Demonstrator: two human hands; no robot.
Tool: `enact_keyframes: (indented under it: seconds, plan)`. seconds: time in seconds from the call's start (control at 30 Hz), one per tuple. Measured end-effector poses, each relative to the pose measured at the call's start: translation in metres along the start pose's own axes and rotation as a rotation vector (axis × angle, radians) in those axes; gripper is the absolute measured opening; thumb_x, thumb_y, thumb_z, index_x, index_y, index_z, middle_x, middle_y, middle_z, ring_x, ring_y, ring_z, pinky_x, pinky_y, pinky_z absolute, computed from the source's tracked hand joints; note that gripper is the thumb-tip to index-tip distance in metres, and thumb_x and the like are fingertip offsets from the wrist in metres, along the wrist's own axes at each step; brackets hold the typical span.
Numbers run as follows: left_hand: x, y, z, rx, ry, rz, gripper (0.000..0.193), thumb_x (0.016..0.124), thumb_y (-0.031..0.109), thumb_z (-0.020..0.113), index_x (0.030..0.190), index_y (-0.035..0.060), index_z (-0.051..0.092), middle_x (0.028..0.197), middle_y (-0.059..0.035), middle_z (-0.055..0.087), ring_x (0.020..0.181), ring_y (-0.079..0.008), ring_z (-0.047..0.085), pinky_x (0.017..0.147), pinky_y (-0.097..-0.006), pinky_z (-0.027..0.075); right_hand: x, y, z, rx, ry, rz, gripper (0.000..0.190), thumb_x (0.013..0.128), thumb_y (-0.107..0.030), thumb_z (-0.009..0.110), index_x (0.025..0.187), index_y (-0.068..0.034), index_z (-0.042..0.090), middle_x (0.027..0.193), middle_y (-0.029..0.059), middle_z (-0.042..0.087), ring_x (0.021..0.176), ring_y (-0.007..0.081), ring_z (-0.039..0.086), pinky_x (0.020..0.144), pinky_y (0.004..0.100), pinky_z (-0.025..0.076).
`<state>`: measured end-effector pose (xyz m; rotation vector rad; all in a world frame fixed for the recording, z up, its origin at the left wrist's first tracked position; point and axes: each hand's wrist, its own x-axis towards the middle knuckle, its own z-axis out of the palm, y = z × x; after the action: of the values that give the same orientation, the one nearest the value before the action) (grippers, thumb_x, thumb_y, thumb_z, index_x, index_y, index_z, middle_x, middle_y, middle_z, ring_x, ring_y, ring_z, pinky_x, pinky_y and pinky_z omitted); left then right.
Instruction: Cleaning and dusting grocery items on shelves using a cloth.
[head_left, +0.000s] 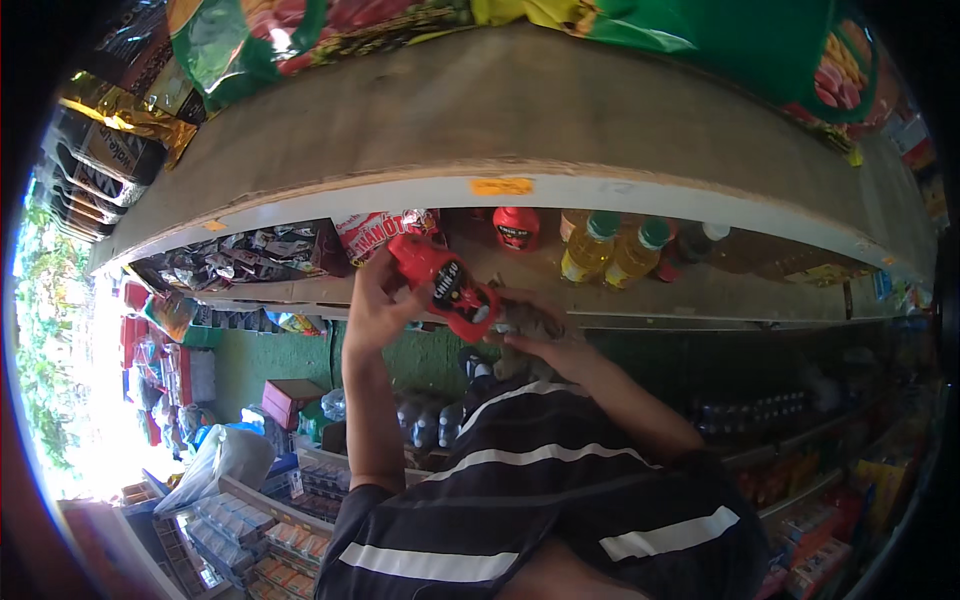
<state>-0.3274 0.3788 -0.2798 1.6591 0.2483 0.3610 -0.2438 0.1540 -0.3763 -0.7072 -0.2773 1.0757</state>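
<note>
A red plastic Chin-Su sauce bottle (448, 289) lies tilted in the grip of my left hand (381, 307), its black label facing up. My right hand (551, 345) is at the bottle's lower end, with a crumpled grey-brown cloth (531, 321) in its fingers. Part of the cloth hangs below that hand. On the shelf (480, 229) just beyond stands another red sauce bottle (516, 228). To its right are two bottles of yellow oil (628, 251) with green caps, and a dark bottle (694, 244) with a white cap.
The upper shelf board (480, 112) juts out above my hands and carries large green bags (690, 45). Dark sachets (247, 251) and a red-and-white carton (375, 234) fill the lower shelf's left. Behind me, a low rack holds stacked small boxes (232, 517).
</note>
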Motion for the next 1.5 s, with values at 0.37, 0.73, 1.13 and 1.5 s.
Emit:
enact_keyframes:
  seconds: [0.37,0.73,1.13,1.5]
  plan:
    - [0.092,-0.027,0.0,0.856,-0.308,0.143,0.047,0.072,0.0,0.069,0.116,0.0056,0.056,0.115,-0.0099,0.06,0.108,-0.0246,0.058,0.089,-0.0362,0.05,-0.047,-0.015,-0.047,-0.526,-0.082,0.139,0.043,0.083,-0.002,0.067,0.124,-0.006,0.053,0.126,0.0068,0.054,0.113,0.0167,0.055,0.094,0.0307,0.049]
    - [0.087,-0.055,0.026,1.038,-0.087,0.184,0.027,0.083,0.02,0.064,0.108,0.0074,0.065,0.102,-0.0173,0.066,0.097,-0.0332,0.062,0.081,-0.0407,0.049,-0.039,-0.027,-0.057,-0.42,-0.068,0.049,0.04,0.085,0.004,0.062,0.122,-0.004,0.053,0.125,0.0069,0.052,0.113,0.0199,0.054,0.091,0.0343,0.051]
    - [0.073,-0.058,0.106,0.957,0.117,0.434,0.017,0.08,0.022,0.067,0.083,0.0053,0.067,0.074,-0.0135,0.063,0.076,-0.0348,0.062,0.064,-0.0417,0.049,-0.022,-0.028,-0.037,-0.425,-0.114,0.125,0.035,0.084,-0.003,0.067,0.117,-0.006,0.056,0.111,0.0032,0.06,0.096,0.0118,0.061,0.085,0.0248,0.049]
    - [-0.019,0.015,0.126,0.382,0.331,0.254,0.026,0.07,0.01,0.08,0.076,0.0027,0.056,0.061,0.0,0.047,0.054,-0.0057,0.04,0.05,-0.021,0.034,-0.011,-0.033,-0.003,-0.724,-0.118,-0.466,0.049,0.079,-0.014,0.071,0.122,-0.004,0.048,0.114,0.011,0.054,0.105,0.0197,0.055,0.095,0.0328,0.041]
